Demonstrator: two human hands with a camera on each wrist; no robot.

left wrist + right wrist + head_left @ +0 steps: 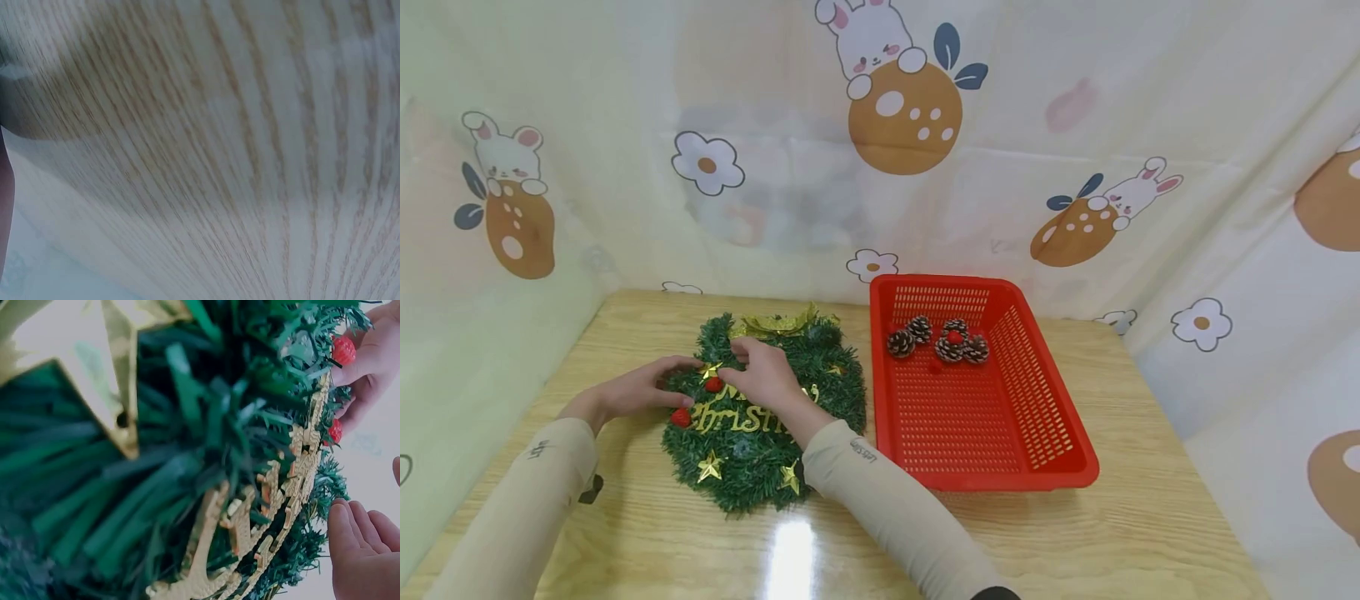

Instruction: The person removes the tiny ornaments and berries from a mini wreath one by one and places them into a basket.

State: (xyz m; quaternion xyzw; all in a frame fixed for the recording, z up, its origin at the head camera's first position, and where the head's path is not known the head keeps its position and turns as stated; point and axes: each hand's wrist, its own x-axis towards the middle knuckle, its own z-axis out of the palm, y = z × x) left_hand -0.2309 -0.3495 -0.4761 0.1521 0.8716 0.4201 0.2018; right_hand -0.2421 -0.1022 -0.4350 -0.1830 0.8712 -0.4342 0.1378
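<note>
A green tinsel wreath lies on the table, bearing gold "Christmas" lettering, gold stars and two red berries. At its left edge, my left hand touches the greenery, thumb and fingers spread apart beside the berries. The right wrist view shows this left hand close to both berries. My right hand hovers over the wreath's upper middle, thumb near the upper berry. Its fingers look extended, with nothing seen between them and the thumb. The left wrist view shows mostly blurred wood grain.
Right of the wreath stands a red plastic basket. Several pinecones and small red pieces lie toward its far end. A gold ribbon tops the wreath. A patterned curtain hangs behind the wooden table.
</note>
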